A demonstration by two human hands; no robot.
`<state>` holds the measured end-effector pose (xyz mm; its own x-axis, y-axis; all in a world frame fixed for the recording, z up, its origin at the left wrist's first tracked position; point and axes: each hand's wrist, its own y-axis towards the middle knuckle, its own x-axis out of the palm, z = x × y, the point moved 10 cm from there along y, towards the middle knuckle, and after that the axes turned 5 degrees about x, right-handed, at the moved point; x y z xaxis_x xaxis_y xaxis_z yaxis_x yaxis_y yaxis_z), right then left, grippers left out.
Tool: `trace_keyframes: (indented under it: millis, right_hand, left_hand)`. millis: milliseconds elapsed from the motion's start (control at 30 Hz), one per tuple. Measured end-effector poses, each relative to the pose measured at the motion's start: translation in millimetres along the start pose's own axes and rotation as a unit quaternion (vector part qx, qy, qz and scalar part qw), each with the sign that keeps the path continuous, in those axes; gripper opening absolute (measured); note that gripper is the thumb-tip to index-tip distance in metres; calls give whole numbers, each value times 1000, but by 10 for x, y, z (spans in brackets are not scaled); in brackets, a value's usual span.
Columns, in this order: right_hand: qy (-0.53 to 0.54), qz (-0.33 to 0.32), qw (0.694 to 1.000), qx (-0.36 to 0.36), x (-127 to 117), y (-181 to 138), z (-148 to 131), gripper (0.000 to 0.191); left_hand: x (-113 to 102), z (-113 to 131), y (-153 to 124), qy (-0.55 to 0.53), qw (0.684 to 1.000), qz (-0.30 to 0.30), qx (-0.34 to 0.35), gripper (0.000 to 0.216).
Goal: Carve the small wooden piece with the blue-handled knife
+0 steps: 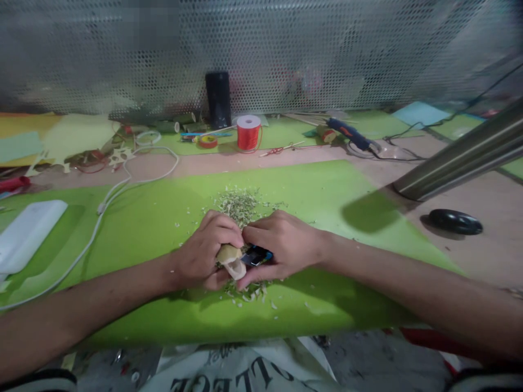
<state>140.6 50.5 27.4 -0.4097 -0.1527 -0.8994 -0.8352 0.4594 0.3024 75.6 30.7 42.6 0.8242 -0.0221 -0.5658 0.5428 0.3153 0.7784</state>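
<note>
Fingers of my left hand (210, 247) are wrapped round a short piece of bamboo (232, 260), whose pale hollow end faces me. My right hand (286, 245) grips a utility knife (256, 256) with a dark and blue body; its tip points left at the bamboo and seems to touch it. The blade's edge is too small to make out. Both hands are close together over the green mat (159, 218). Pale shavings (239, 204) are heaped just behind the hands, and more lie scattered below them.
A red thread spool (248, 135) and a phone (218, 100) stand at the back. A blue glue gun (351, 135) lies at back right. A metal post (449, 158) slants in from the right, near a black oval object (455, 221). At left, a white cable (98, 218) trails past a white power bank (30, 234).
</note>
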Motion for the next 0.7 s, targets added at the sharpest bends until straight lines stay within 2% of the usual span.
trace_keyframes:
  millis: [167,533,700]
  right_hand:
    - [-9,-3,1000,4,-7,3,8,64]
    - [-58,-56,996,35,82,33,47,74]
    - [-90,-58,993,52,93,66,78,68]
  left_hand:
    - [2,-8,-39,-3,1000,3,7,35]
    - [19,-9,-111,-40,999,23,19,38]
    - [37,-15,-139,-24,999,20,13,37]
